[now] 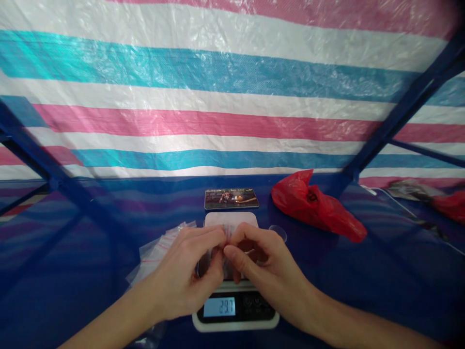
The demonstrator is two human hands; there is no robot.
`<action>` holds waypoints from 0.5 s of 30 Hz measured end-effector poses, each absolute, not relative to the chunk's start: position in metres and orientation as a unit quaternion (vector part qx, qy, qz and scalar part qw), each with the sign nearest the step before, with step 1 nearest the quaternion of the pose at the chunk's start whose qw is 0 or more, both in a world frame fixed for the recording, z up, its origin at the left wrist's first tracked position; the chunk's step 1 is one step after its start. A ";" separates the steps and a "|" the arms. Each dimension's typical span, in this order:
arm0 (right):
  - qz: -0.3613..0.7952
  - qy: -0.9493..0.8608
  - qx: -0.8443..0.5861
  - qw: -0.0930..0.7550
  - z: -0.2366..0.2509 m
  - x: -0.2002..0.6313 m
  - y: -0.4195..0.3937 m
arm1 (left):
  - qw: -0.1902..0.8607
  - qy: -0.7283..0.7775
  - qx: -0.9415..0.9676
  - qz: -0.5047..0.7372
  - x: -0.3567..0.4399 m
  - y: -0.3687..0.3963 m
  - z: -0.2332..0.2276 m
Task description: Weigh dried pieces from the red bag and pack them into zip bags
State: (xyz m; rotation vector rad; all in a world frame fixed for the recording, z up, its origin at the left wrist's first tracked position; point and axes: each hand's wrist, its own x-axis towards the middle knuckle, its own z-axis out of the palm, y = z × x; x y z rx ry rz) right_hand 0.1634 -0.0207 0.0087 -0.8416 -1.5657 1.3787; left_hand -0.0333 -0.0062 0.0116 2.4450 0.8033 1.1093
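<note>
Both hands met above a small digital kitchen scale (235,312): white plastic rim, dark glossy panel, pale backlit display reading roughly "29.7", last digit hard to tell. Left hand (185,276) and right hand (259,264) curled closed, fingertips pinched on the top edge of a little clear plastic zip bag (228,242), thin, crinkled, with a reddish strip at its mouth; bag held over the scale's platform, contents too hidden to make out. Just left of the scale, a loose heap of the same clear zip bags (160,249), shiny and wrinkled, red-lined at the seal. Behind the scale, a flat rectangular phone (231,198) lying face up, screen showing a picture, writing too small to read. To the right, a crumpled red plastic bag (316,206), glossy, with a dark printed mark, unreadable. Blue cloth-covered table (363,291) underneath; woven striped tarpaulin (218,72) in pink, white and teal behind.
</note>
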 end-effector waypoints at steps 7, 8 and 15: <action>0.567 -0.568 -0.380 0.459 0.009 0.163 -0.014 | 0.254 0.292 0.835 0.390 -0.033 0.004 0.017; 0.567 -0.566 -0.383 0.460 0.009 0.163 -0.013 | 0.262 0.296 0.829 0.395 -0.033 0.006 0.018; 0.574 -0.577 -0.375 0.445 0.001 0.164 -0.014 | 0.277 0.318 0.820 0.388 -0.033 0.004 0.020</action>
